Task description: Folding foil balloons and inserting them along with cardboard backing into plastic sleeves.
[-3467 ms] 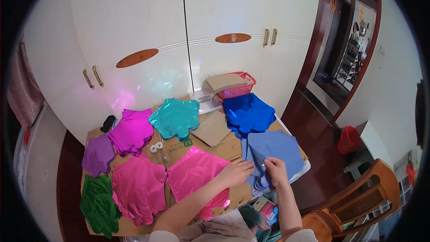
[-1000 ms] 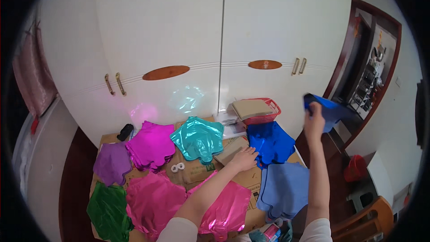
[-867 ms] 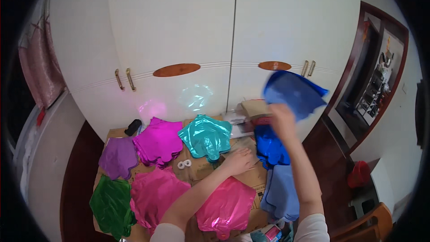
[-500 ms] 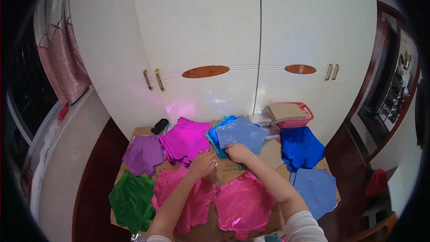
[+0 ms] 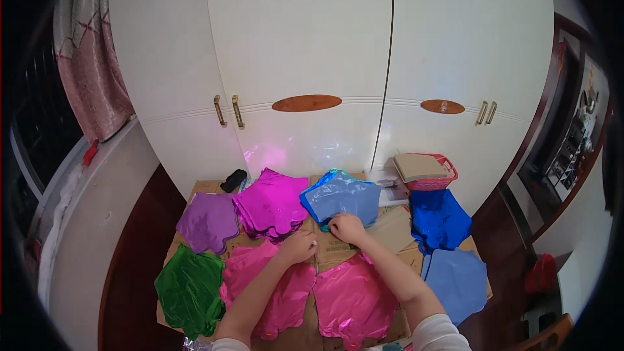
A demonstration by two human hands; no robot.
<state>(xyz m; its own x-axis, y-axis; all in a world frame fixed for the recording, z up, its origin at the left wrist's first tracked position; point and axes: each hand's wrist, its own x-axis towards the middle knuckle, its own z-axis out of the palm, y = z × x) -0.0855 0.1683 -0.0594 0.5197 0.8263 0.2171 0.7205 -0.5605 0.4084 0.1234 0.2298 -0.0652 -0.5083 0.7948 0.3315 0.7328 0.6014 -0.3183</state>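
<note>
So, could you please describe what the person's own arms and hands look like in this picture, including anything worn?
Both forearms are bare from the lower edge of the picture to the wrists. The right arm shows the edge of a white short sleeve near the bottom. No gloves, watch or bracelet can be made out on the left hand or the right hand; rings are too small to tell.

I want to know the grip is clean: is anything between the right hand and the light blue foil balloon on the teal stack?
Nothing visible. The right hand rests directly on the near edge of the light blue foil balloon, which lies on top of the teal stack. The left hand sits apart, beside it.
</note>
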